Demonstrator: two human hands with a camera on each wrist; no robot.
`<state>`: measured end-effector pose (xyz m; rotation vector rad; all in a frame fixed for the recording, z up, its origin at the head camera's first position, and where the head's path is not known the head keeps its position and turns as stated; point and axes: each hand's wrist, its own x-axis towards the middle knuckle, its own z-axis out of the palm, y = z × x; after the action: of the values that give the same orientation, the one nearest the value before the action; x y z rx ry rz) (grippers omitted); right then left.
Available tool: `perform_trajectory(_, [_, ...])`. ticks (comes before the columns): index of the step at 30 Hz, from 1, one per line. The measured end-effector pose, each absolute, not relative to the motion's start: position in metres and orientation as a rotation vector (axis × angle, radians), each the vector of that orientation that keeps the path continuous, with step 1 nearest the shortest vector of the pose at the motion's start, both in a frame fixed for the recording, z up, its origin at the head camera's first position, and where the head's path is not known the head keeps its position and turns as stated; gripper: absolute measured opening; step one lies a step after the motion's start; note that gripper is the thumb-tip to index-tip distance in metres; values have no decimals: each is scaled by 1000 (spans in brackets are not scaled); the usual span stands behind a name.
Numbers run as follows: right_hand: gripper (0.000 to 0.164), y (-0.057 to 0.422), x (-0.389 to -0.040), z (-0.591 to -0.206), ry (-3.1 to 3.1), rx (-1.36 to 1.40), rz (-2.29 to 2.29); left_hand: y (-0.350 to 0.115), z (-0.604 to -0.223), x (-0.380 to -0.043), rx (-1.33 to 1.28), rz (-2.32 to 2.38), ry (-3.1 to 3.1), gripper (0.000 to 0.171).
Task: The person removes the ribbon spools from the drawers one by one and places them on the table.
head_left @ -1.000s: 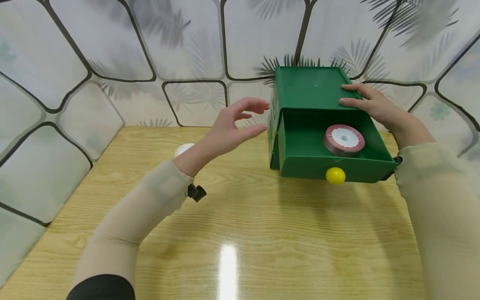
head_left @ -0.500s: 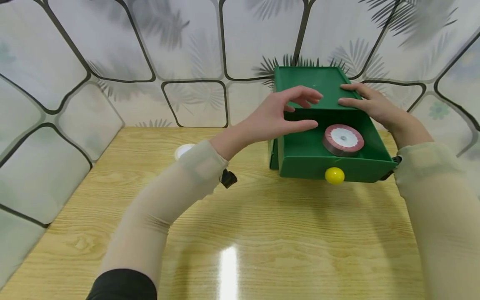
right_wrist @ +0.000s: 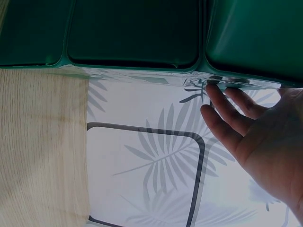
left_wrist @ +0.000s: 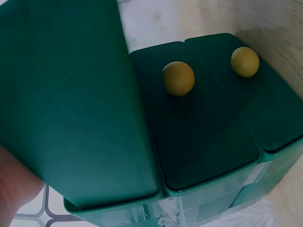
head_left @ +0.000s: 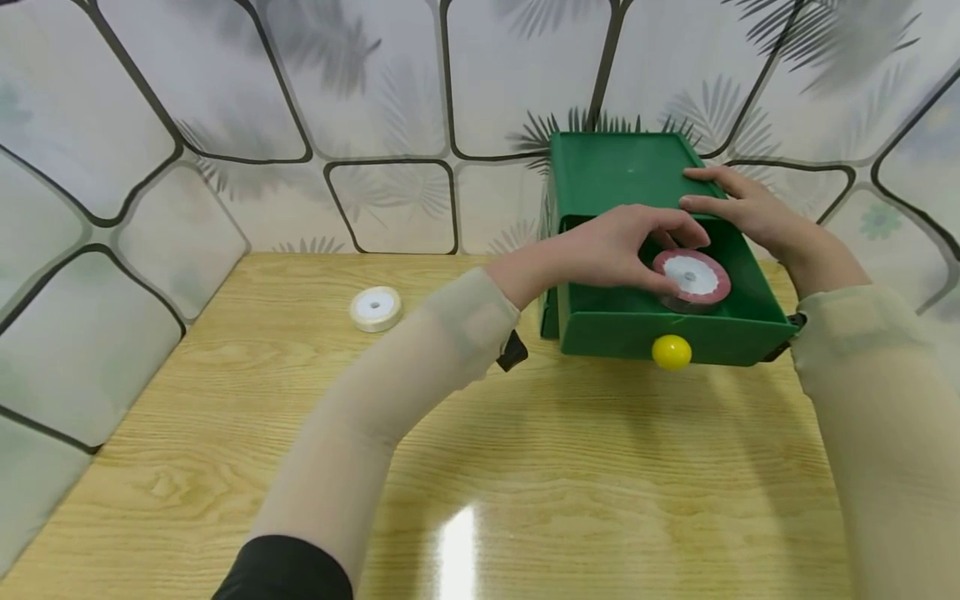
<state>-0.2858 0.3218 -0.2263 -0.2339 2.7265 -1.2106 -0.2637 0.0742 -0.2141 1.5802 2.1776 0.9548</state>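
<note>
Ribbon roll (head_left: 697, 277) lies in the pulled-out drawer (head_left: 600, 333), right of the frame's centre; your left hand (head_left: 618, 243) curves over it, thumb and fingers apart, contact unclear. Your right hand (head_left: 765, 212), fingers extended, rests on the green cabinet (head_left: 626, 171), upper right. A cream roll (head_left: 377, 310) sits left of centre.

Pink-rimmed white roll (head_left: 696, 275) in green drawer (head_left: 611, 333)

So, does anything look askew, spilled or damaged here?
Nothing looks spilled. One oddity: wrinkled, shiny film, perhaps tape, on the green drawer unit's side, unlike its smooth drawer fronts.
</note>
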Motion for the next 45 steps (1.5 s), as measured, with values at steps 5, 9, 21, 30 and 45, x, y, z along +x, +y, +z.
perform_trajectory(5, [69, 323, -285, -227, 2743, -243, -1206, 86, -213, -268, 1558, 826, 2197, 55])
perform_trajectory(9, [69, 323, -285, -227, 2748, -243, -1206, 93, -214, -271, 1555, 739, 2223, 46])
perform_trajectory(21, [69, 323, -286, -227, 2752, -237, -1207, 100, -216, -273, 1574, 579, 2274, 37])
perform_trajectory(30, [70, 321, -286, -226, 2740, -217, -1198, 101, -217, -274, 1545, 541, 2264, 26])
perform_trajectory(45, [71, 321, -286, -225, 2718, -185, -1214, 74, -209, -265, 1481, 489, 2261, 24])
